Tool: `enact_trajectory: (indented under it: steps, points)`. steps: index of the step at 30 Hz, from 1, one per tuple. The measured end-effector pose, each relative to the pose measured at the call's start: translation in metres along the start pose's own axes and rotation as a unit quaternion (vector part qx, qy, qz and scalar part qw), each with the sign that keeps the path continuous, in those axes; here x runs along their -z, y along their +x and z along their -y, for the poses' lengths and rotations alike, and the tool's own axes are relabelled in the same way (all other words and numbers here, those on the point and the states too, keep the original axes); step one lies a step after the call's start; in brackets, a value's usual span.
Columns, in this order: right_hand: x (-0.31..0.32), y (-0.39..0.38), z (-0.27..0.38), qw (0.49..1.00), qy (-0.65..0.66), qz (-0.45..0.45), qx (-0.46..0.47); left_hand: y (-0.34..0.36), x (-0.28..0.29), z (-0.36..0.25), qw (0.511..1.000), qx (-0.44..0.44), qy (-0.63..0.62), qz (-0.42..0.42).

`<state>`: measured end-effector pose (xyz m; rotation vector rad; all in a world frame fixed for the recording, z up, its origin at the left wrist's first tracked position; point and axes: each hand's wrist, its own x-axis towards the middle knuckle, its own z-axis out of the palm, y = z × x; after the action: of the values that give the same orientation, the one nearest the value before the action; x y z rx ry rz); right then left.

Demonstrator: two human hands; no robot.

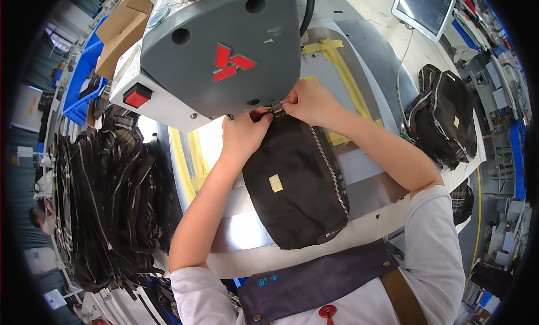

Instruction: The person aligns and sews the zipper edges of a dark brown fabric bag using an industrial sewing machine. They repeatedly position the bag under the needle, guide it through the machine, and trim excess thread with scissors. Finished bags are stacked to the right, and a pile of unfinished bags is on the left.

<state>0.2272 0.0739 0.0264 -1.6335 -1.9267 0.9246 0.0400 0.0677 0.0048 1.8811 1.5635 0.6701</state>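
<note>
A dark brown fabric zipper bag (286,184) lies on the machine bed, its far end under the grey sewing machine head (219,50). A metal zipper (331,168) runs down its right side, and a small pale yellow label (275,183) sits on its face. My left hand (245,133) is closed on the left of the bag's far end, thumb and fingers pinched together. Opposite it, my right hand (311,103) pinches the far end from the right, by a small metal piece (278,108). The machine head partly hides the fingertips and the needle area.
Many dark fabric pieces with zippers (106,201) are heaped at the left. Finished-looking dark bags (443,117) are stacked at the right. Yellow tape (348,78) marks the bed. A screen (425,10), a blue bin (84,89) and a cardboard box (123,33) stand farther back.
</note>
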Motion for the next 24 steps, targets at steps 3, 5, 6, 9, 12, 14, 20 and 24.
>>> enact_trajectory:
  steps: [3, 5, 6, 9, 12, 14, 20, 24]
  points:
    - [-0.002, -0.003, -0.005, 0.991, -0.055, -0.033, 0.117, 0.004, 0.001, 0.005, 1.0, -0.008, 0.006, 0.015]
    - [-0.006, -0.006, -0.019, 0.967, -0.087, -0.071, 0.229, 0.004, 0.001, 0.001, 1.0, -0.023, 0.005, 0.006]
    - [-0.009, -0.006, -0.027, 0.951, -0.097, -0.088, 0.279, 0.004, 0.001, -0.001, 1.0, -0.031, 0.004, 0.002]
    - [-0.013, -0.01, -0.026, 0.917, -0.153, -0.096, 0.357, 0.005, -0.006, 0.012, 0.998, -0.059, -0.005, -0.028]
    - [-0.014, -0.017, -0.025, 0.904, -0.215, -0.081, 0.36, 0.003, -0.006, 0.006, 0.997, -0.076, 0.004, -0.034]
    - [-0.017, -0.019, -0.026, 0.901, -0.217, -0.093, 0.363, 0.002, -0.006, 0.007, 0.995, -0.09, 0.001, -0.041]
    - [-0.02, -0.02, -0.031, 0.923, -0.153, -0.116, 0.334, 0.003, -0.005, 0.007, 0.992, -0.118, 0.004, -0.051]
    - [-0.019, -0.02, -0.03, 0.902, -0.217, -0.103, 0.358, 0.004, -0.005, 0.007, 0.993, -0.115, 0.002, -0.037]
